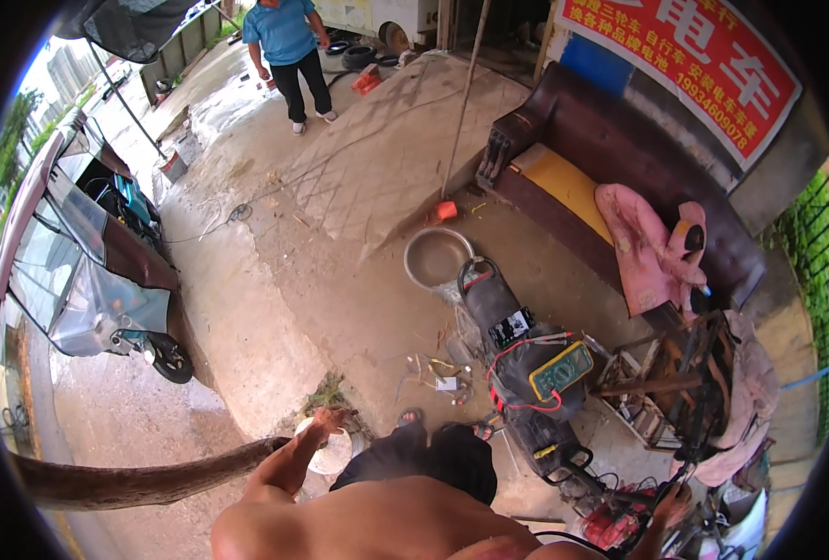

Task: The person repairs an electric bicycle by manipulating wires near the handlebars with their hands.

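My left hand (330, 423) is over a white bucket (333, 455), beside my left leg. Its fingers look loosely stretched, and I see nothing in them. My right hand (673, 506) reaches far to the right, among dark cables and clutter next to the rack; its fingers are too small and blurred to read. Between my hands stands a black electric scooter (536, 401). On its seat lies a green and yellow multimeter (561, 371) with red and black leads.
A metal basin (438, 259) sits by the scooter's front. To the right are a brown sofa (610, 121) with a pink garment (652, 243) and a rusty rack (657, 383). A covered tricycle (97, 252) stands left. A person in blue (284, 42) stands farther off.
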Demonstrator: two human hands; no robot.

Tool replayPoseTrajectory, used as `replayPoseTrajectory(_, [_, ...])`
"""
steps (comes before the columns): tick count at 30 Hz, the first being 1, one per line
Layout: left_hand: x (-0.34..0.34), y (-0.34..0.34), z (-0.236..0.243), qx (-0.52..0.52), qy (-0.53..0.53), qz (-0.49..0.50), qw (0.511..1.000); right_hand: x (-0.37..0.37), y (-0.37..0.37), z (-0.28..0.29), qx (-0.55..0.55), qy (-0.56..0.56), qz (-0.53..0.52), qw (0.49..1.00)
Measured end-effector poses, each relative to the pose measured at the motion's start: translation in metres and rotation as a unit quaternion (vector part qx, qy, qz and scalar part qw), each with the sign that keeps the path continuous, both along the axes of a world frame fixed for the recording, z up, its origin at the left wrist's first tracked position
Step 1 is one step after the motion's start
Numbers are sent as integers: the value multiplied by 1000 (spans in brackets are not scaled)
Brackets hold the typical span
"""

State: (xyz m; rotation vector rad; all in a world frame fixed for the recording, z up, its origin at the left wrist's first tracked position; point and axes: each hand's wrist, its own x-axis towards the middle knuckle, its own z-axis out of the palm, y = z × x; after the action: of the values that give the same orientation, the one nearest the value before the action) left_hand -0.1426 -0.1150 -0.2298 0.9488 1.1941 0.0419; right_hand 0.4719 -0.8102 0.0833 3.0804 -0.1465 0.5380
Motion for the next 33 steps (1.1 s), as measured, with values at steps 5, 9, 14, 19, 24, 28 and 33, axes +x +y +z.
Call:
replayPoseTrajectory(5, [61,21,51,-69,-20,36,997,-4,-10,11,-13,-5,-11,1000])
replayPoseTrajectory(9, [57,49,63,-64,-69,79,992,6,4,7,-15,-6,11,1000])
replayPoseTrajectory(14, [102,89,129,34,-39,39,998,6,17,19,-30,-21,12,999])
replayPoseTrajectory(19, [128,133,233,307,-92,102,942,25,33,25,-41,-24,24,999])
replayPoseTrajectory(24, [106,181,281,478,-117,189,850,48,48,26,-42,-16,46,998])
replayPoseTrajectory(28, [71,224,281,400,-118,311,854,57,57,27,-32,-17,49,998])
replayPoseTrajectory(33, [42,186,176,188,-34,252,949,69,63,13,-12,-12,52,999])
